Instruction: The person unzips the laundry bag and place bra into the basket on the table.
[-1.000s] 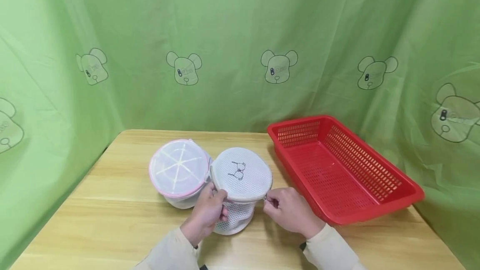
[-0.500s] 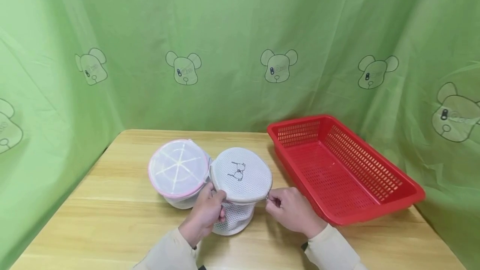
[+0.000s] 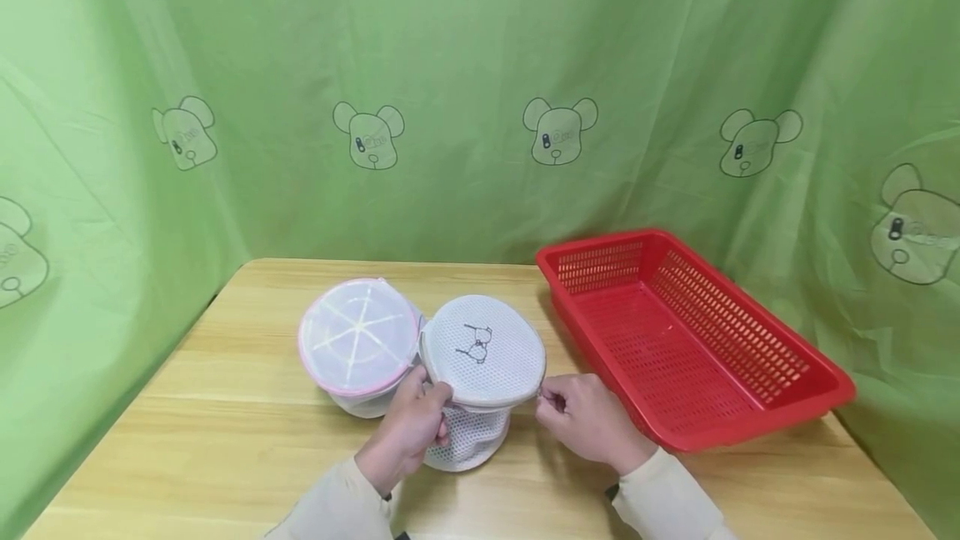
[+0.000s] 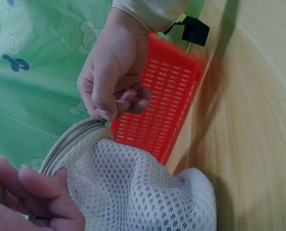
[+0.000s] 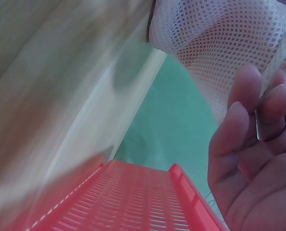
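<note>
The right hand masks what it pinches at the zipper, too small to tell; the left hand covers part of the mesh bag. Beyond the left grip, the pink-rimmed bag is partly hidden; beside the right, the right wrist view crops the red basket.

The head view is bright and evenly lit, the hanging light-green printed curtain palest at left. Soft shadows lie by the white round mesh bag, toward the near edge of the pale wood-grain worktop. The left wrist view is dimmer; the right wrist view looks hazy and soft.
</note>
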Demonstrator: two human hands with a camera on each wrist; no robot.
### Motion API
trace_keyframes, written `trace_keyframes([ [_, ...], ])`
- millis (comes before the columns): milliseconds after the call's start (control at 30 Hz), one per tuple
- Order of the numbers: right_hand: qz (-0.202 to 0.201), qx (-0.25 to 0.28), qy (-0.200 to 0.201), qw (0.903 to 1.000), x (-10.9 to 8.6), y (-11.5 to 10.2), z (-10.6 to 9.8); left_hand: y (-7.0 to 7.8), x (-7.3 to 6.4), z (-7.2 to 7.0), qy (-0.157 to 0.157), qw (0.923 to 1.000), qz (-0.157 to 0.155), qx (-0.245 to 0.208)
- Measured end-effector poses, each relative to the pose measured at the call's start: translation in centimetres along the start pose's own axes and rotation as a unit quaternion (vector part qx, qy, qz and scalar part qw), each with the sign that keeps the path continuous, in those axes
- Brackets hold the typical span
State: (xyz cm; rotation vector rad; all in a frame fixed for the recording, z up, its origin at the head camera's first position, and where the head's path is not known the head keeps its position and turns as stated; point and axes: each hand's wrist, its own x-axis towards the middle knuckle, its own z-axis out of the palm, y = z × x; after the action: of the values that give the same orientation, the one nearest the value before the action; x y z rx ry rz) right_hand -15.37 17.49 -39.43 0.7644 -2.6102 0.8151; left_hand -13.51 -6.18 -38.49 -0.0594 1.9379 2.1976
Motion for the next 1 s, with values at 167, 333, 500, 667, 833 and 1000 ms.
trace_keyframes([
  [167,-0.006,-0.001,0.011,0.9999,-0.04,0.32,0.03,-0.02,-0.07,-0.09,-0.003,1.0,0.004,0.004],
  [333,-0.005,-0.008,0.018,0.9998,-0.03,0.49,-0.07,-0.06,-0.09,-0.22,-0.004,0.9999,0.008,0.007],
  [500,0.0,-0.019,0.021,0.9996,-0.02,0.73,-0.16,-0.03,-0.09,-0.37,-0.008,0.9999,0.009,0.008],
  [667,-0.002,-0.026,0.023,0.9994,0.06,0.89,-0.16,0.05,-0.12,-0.55,-0.013,0.9999,0.004,0.007],
  [833,0.0,-0.025,0.025,0.9994,0.13,0.85,-0.14,0.09,-0.21,-0.75,-0.015,0.9999,0.001,0.002],
  [1000,-0.003,-0.03,0.029,0.9991,0.18,0.93,-0.16,0.11,-0.23,-0.95,-0.019,0.9998,-0.001,-0.001],
])
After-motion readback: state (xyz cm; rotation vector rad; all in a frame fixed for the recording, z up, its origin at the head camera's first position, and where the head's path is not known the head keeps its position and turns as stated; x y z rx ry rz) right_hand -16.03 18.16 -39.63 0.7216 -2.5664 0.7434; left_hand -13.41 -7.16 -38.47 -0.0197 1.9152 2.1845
